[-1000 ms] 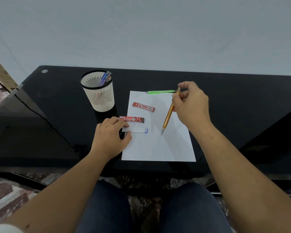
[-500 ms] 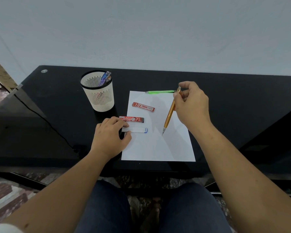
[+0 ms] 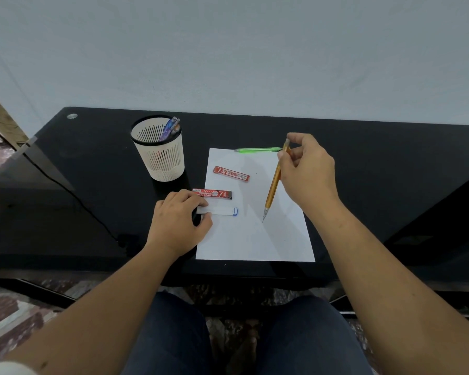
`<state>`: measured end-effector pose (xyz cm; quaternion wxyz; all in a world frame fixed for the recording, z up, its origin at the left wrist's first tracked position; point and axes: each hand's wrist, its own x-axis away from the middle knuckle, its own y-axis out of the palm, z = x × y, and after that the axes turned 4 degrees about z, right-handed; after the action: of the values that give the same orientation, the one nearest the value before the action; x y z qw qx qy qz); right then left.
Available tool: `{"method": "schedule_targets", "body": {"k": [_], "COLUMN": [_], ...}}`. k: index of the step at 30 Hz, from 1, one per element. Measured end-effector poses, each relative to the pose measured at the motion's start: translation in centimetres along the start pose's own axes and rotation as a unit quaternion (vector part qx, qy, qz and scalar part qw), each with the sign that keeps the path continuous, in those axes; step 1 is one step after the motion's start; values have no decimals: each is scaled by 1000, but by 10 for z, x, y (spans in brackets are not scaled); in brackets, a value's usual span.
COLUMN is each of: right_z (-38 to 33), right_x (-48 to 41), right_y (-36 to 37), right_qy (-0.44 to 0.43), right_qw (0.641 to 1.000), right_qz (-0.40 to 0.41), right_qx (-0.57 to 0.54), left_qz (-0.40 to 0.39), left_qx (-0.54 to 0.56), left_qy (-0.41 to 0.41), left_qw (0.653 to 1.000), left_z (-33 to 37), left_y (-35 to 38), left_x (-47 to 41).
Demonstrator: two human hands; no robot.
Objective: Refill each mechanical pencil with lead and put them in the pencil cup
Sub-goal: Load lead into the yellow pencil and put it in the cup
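a: how far along are you?

b: partway, i'd judge. the pencil cup at the back left of the desk already holds a few pencils, purple and blue by the look of them, though i can't count them from here. the green pencil lies flat at the far edge of the sheet of paper, so it has yet to go in. the orange pencil isn't in the cup either.

a: where's the orange one?

b: in your right hand. you pinch its top end between thumb and fingertips. it slants down toward you, and i can't tell whether its tip touches the paper or sits just above it.

a: and the left?

b: your left hand lies knuckles up at the sheet's left edge, thumb and forefinger closed on one end of the white lead case. the red-and-black lead box lies just beyond your fingers, and the red lead box a little farther back, both untouched.
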<state>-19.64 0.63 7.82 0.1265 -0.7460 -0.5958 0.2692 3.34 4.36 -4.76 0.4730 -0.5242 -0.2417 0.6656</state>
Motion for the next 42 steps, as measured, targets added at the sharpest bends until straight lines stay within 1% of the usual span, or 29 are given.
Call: {"method": "schedule_targets", "body": {"k": [8, 19, 24, 27, 32, 37, 42], "right_z": [3, 5, -1, -11, -38, -67, -89], "right_x": [2, 11, 18, 15, 3, -10, -26], "right_y": [0, -6, -14, -11, 9, 46, 86], "right_qy": [-1, -22, -31, -42, -62, -103, -141], "right_qw": [1000, 999, 997, 995, 992, 982, 978], "right_qz": [-4, 11, 32, 45, 40, 39, 46], "right_qx": [9, -23, -60, -73, -99, -151, -144], "left_qz": [-6, 6, 54, 81, 113, 114, 124], "left_qx": [-1, 2, -17, -20, -66, -106, -109], "left_qy": [-2, 8, 10, 4, 11, -10, -3], "left_qw": [1000, 1000, 998, 997, 991, 988, 986], "left_z": [0, 1, 2, -7, -43, -75, -100], "left_y": [0, -2, -12, -31, -73, -99, -111], "left_x": [0, 1, 5, -3, -16, -29, -46]}}
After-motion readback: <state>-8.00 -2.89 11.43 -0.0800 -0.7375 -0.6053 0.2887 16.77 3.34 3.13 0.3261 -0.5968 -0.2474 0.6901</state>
